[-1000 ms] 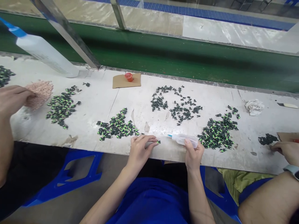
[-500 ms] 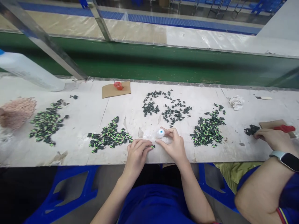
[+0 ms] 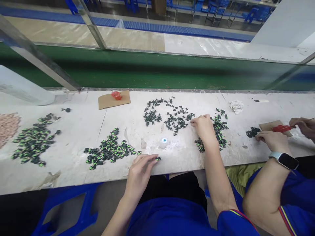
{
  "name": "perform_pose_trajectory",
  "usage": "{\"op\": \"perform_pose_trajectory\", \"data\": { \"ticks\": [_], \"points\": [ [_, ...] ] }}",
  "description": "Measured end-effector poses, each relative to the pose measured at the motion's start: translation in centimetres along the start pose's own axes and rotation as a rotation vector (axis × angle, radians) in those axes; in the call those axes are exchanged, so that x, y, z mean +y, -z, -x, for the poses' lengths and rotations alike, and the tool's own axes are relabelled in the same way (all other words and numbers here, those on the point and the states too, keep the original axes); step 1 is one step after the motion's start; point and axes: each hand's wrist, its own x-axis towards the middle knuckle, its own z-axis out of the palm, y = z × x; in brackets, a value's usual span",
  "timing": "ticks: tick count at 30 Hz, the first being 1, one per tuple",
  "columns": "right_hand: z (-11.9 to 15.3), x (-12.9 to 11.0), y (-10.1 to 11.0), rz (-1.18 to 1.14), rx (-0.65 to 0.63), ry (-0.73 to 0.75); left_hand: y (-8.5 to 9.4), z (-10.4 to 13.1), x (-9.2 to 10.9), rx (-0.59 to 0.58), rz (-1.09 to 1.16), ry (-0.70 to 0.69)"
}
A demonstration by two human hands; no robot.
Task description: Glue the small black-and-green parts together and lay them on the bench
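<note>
The fingers [image 3: 152, 156] of the left hand [image 3: 139, 168] are pressed nearly together at the tips on one small black-and-green piece [image 3: 157, 158], which sticks out past them near the front edge of the worktop [image 3: 73, 137]. It is so small that a slack pinch could let it slip, and with that edge so near it might drop off. The fingers of the right hand [image 3: 204, 129] are bent low at the right fringe of a scatter of small dark parts [image 3: 176, 124]; whether they have hold of one, or how wide they stand, I cannot tell. With the parts lying so close, two might be caught together. The right wrist crosses a pile of black-and-green pieces [image 3: 220, 126] in this view, so a dragging wrist could spread them. Between the hands a bottle [image 3: 163, 142] with a blue tip stands upright; small and unheld, it could topple if a forearm brushed it. Another pile [image 3: 108, 150] lies just beside the left hand, where a dropped piece might get lost. Farther off are a red cup [image 3: 116, 95] on cardboard [image 3: 104, 102] and a co-worker's hand [image 3: 274, 141].
</note>
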Motion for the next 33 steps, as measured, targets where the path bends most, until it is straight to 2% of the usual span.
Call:
{"op": "perform_pose_trajectory", "data": {
  "ticks": [4, 7, 9, 13, 15, 18, 26, 33],
  "points": [
    [-0.4, -0.2, 0.5, 0.064, -0.089, -0.033, 0.0, -0.1, 0.8, -0.045, 0.087, 0.010],
    [1.2, -1.5, 1.9, -0.003, -0.045, -0.021, -0.3, -0.2, 1.6, -0.034, 0.116, 0.056],
    [3.0, -3.1, 3.0, -0.189, 0.037, 0.017, -0.5, -0.2, 2.2, -0.029, 0.116, 0.073],
    [7.2, -7.4, 4.4, -0.650, 0.106, 0.040, -0.6, -0.5, 3.4, -0.014, 0.091, 0.049],
    [8.8, -9.3, 4.3, -0.819, 0.116, -0.030, -0.6, -0.6, 3.8, 0.014, 0.080, 0.014],
    [10.4, -11.1, 3.6, -0.985, 0.053, -0.138, -0.5, -0.7, 4.2, 0.042, 0.063, -0.041],
    [11.3, -11.7, 2.4, -1.246, -0.100, -0.297, -0.1, -0.5, 5.0, 0.030, 0.030, -0.168],
    [11.9, -11.8, 2.2, -1.270, 0.036, -0.244, 0.0, -0.5, 5.9, -0.005, 0.112, -0.113]
  ]
}}
